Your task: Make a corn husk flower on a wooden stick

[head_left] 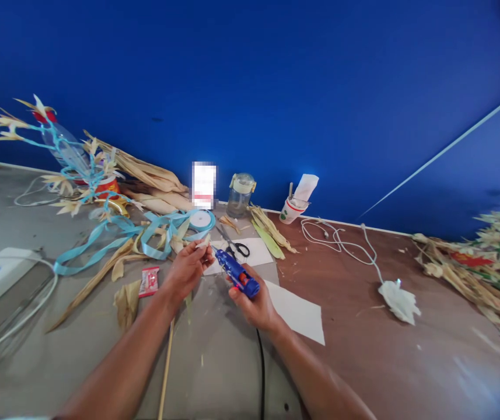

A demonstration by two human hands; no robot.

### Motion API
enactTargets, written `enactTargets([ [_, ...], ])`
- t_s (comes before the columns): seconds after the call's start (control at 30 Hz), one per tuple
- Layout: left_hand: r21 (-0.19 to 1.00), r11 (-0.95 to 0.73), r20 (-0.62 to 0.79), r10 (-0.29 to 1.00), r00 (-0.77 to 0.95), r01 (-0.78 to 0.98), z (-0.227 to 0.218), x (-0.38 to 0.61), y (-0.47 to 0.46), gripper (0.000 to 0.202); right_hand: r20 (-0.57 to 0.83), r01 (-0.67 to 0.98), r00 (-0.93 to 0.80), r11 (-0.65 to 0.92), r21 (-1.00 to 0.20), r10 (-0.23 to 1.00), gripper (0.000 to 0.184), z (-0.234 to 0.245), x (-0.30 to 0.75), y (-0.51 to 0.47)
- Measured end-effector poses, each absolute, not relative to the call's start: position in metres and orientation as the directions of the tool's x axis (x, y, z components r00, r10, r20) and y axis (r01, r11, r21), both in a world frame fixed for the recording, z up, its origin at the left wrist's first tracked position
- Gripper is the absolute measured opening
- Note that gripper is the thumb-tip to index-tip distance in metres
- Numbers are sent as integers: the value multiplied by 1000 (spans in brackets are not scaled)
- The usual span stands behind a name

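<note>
My right hand (pixel 256 303) is wrapped around a blue hot glue gun (pixel 236 273), whose nozzle points up and left toward my other hand. A black cord runs down from it. My left hand (pixel 189 265) is closed in a pinch on a small pale piece of corn husk (pixel 205 241), close to the nozzle. Whether the nozzle touches the husk I cannot tell. Just beyond lie black-handled scissors (pixel 237 249) on a white sheet of paper (pixel 256 252). Below my left wrist, a thin wooden stick (pixel 167 367) runs toward the front edge.
Light blue ribbon (pixel 96 239) trails leftward from its roll (pixel 200 220). Dried husks (pixel 144 166), a glass jar (pixel 240 198) and a paper cup (pixel 292 210) stand or lie along the blue wall. A white power strip (pixel 7 277) is at left, a white cable (pixel 341 242) at right.
</note>
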State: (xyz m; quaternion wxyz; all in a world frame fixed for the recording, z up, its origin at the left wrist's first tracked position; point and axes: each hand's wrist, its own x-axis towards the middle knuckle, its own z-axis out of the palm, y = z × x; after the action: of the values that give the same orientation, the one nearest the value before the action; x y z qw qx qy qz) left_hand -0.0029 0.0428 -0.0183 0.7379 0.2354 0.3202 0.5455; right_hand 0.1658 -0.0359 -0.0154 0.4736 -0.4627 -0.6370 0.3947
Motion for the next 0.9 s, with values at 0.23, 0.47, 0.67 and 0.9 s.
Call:
enactTargets([
  [0.23, 699, 296, -215, 955, 204, -651, -21, -2, 43, 19, 298, 340, -131, 325, -882, 946, 23, -13, 163, -32],
  [0.47, 713, 294, -215, 956, 201, -636, -20, 0, 43, 16, 343, 392, -149, 374, -841, 928, 22, -11, 159, -30],
  [0.67, 704, 298, -213, 954, 209, -645, -20, 0, 42, 17, 353, 428, -153, 384, -818, 923, 21, -11, 158, -30],
  [0.9, 699, 295, -208, 955, 209, -652, -18, 1, 42, 19, 361, 442, -155, 391, -807, 920, 20, -12, 157, -30],
])
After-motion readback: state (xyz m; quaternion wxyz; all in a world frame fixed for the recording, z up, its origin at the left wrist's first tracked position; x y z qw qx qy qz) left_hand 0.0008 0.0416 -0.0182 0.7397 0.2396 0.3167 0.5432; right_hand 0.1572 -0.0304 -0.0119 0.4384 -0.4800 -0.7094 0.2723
